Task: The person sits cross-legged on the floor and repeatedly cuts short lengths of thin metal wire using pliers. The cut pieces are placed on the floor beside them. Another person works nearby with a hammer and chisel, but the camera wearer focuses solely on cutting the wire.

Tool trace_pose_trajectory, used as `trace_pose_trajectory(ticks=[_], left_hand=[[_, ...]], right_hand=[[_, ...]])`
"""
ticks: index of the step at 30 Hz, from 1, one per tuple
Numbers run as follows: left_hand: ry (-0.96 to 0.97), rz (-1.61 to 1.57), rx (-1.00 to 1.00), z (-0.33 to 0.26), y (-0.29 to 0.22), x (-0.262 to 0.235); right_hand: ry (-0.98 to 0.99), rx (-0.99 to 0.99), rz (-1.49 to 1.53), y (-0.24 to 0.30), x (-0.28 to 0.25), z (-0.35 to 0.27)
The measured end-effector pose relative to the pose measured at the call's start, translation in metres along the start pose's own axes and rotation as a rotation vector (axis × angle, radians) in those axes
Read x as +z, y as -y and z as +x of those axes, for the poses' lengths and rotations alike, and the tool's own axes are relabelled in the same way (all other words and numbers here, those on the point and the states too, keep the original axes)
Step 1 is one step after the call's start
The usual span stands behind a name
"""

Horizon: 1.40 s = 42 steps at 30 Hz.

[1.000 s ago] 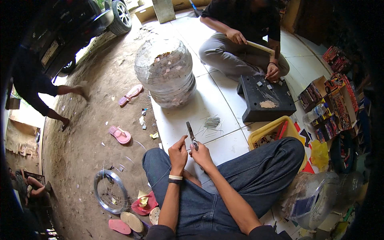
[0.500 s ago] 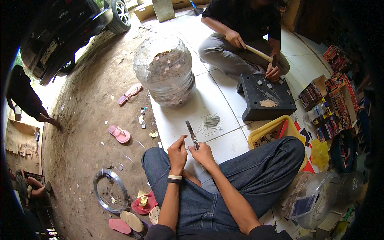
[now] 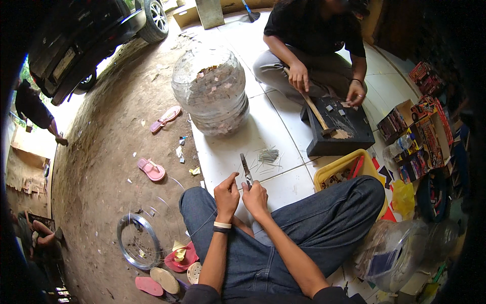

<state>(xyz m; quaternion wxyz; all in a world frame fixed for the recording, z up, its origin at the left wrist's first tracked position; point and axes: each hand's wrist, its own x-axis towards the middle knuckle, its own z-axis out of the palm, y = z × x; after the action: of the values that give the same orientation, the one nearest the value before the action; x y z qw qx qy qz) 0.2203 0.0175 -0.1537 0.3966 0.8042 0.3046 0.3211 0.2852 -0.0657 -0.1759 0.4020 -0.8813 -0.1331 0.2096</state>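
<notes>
My right hand (image 3: 256, 198) grips a pair of dark pliers (image 3: 245, 165), whose long end points up and away from me over the white tiles. Close beside it on the left, my left hand (image 3: 227, 198) is closed, its index finger stretched toward the pliers. A thin wire (image 3: 202, 222) runs from the left hand down to a coil of silvery wire (image 3: 121, 242) on the dirt floor. Beyond the pliers, a small pile of short cut wire pieces (image 3: 268, 156) lies on the tiles.
Opposite me sits a person with a hammer (image 3: 315, 109) at a black stool (image 3: 334, 146). A large clear plastic container (image 3: 210, 96) of scraps stands ahead. A yellow basin (image 3: 324, 171) touches my right knee area. Pink sandals (image 3: 152, 170) lie left.
The other person's hammer has swung down so its head rests on the stool, and their other hand has lifted slightly. My hands and the pliers have shifted only slightly.
</notes>
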Motion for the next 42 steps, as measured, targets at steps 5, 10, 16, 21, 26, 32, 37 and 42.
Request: trace_pose_trajectory(ticks=[5, 10, 16, 21, 26, 32, 37, 42], left_hand=[[-0.001, 0.064, -0.021, -0.002, -0.002, -0.005], [-0.010, 0.021, -0.079, 0.001, -0.001, 0.000], [0.019, 0.010, -0.128, 0.003, 0.001, -0.001], [0.023, 0.035, -0.062, 0.002, 0.003, 0.003], [0.078, 0.026, 0.004, -0.001, 0.006, 0.009], [0.056, 0.002, -0.053, 0.001, 0.010, 0.000], [0.025, -0.029, -0.052, 0.002, 0.010, -0.001], [0.003, -0.032, -0.034, 0.004, 0.012, -0.001]], right_hand=[[0.009, 0.080, 0.060, -0.011, -0.006, 0.013], [0.149, 0.068, 0.274, -0.021, 0.006, 0.018], [0.241, -0.081, 0.188, -0.015, 0.013, 0.008], [0.081, -0.061, 0.193, -0.006, 0.010, 0.006], [-0.001, 0.025, 0.213, -0.015, 0.007, 0.017], [0.161, -0.067, 0.348, -0.021, 0.015, 0.014], [0.146, -0.121, 0.188, -0.016, 0.012, 0.007], [0.128, -0.154, 0.170, -0.010, 0.006, 0.002]])
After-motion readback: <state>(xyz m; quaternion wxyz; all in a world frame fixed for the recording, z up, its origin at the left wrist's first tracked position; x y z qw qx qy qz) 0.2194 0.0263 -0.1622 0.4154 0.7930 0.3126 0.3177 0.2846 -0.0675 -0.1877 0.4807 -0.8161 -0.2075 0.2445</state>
